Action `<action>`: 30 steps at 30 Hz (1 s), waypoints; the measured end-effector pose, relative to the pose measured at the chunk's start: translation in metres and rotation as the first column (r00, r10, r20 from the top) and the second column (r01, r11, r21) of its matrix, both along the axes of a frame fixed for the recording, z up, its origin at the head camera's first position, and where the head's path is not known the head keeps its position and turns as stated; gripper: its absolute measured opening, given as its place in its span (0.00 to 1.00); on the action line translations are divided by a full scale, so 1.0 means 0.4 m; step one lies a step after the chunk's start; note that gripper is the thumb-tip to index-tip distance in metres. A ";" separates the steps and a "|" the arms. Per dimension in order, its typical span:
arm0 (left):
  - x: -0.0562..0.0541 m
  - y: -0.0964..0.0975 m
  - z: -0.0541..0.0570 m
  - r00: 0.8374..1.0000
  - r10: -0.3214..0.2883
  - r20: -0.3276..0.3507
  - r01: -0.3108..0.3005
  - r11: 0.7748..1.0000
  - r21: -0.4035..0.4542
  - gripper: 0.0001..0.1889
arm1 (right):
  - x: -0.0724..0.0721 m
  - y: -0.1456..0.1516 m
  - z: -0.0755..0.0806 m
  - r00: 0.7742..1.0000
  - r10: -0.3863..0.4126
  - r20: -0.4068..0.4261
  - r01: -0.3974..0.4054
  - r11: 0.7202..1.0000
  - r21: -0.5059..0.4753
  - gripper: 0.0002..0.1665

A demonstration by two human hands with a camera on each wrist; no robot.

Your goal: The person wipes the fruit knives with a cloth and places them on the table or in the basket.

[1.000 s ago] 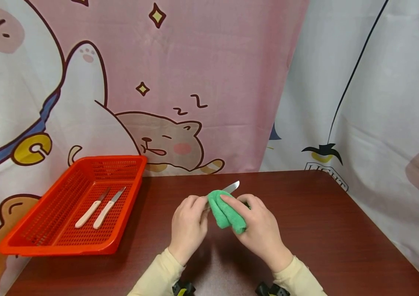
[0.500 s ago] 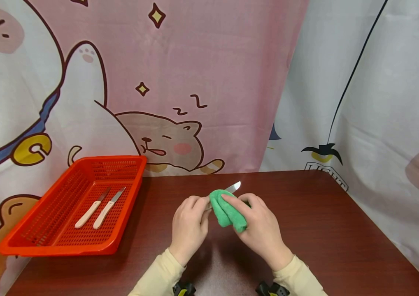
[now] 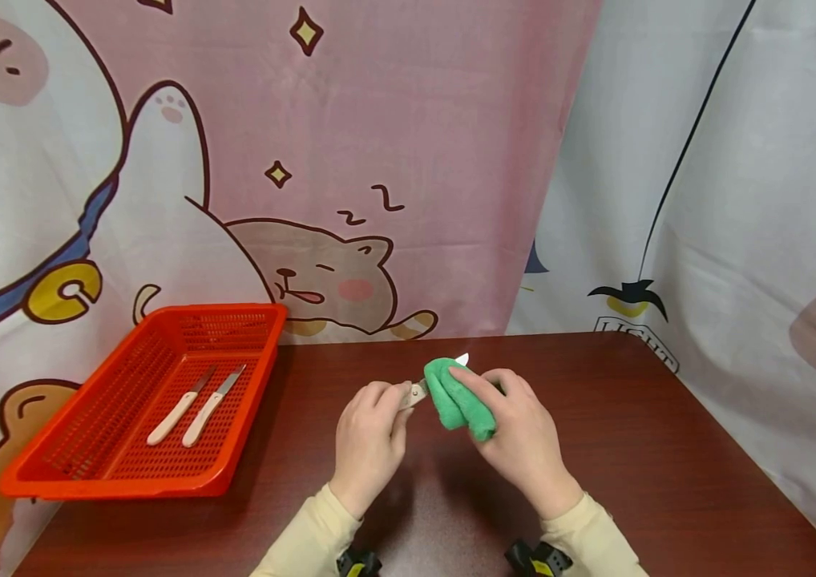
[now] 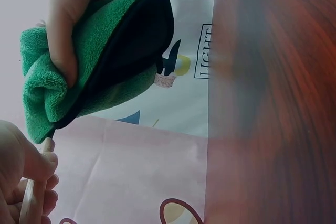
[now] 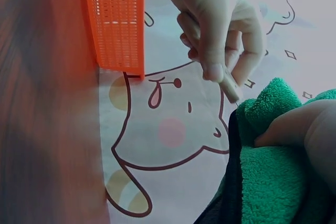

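My left hand grips the pale handle of a knife above the table, its tip pointing away to the upper right. Folded over the blade is a green cloth with a dark edge, pinched by my right hand with the thumb pressing on top. Only the blade's tip pokes out beyond the cloth; the middle is covered. In the left wrist view, the dark underside of the cloth hangs loose. The right wrist view has the knife handle running from the left fingers to the cloth's edge.
A red plastic basket stands at the table's left, with two pale-handled knives lying in it. The brown table reaches back to a printed cartoon curtain.
My right hand and the cloth have slid along the blade toward the tip, up and right. More of the handle end now shows, less of the tip. The left hand stays nearly still.
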State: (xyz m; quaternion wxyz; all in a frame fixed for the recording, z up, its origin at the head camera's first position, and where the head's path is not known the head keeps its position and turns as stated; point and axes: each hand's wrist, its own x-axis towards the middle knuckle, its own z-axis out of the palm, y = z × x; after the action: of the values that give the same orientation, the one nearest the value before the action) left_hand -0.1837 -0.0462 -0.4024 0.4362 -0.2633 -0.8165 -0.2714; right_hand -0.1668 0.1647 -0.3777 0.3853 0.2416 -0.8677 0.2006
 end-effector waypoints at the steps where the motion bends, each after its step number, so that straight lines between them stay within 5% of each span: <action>1: 0.000 0.000 0.000 1.000 0.001 0.000 -0.001 1.000 -0.001 0.21 | -0.001 0.003 0.001 1.000 -0.007 0.005 0.007 1.000 -0.002 0.50; 30: -0.012 -0.014 -0.007 0.998 0.029 0.058 -0.028 1.000 -0.009 0.21 | -0.016 0.079 0.025 0.987 -0.129 0.095 0.135 0.989 -0.064 0.48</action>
State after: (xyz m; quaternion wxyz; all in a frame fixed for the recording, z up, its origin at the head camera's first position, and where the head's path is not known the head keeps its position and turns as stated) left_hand -0.1885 -0.0517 -0.4052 0.4152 -0.2455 -0.8335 -0.2695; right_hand -0.1731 0.1962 -0.3677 0.3664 0.1607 -0.8907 0.2157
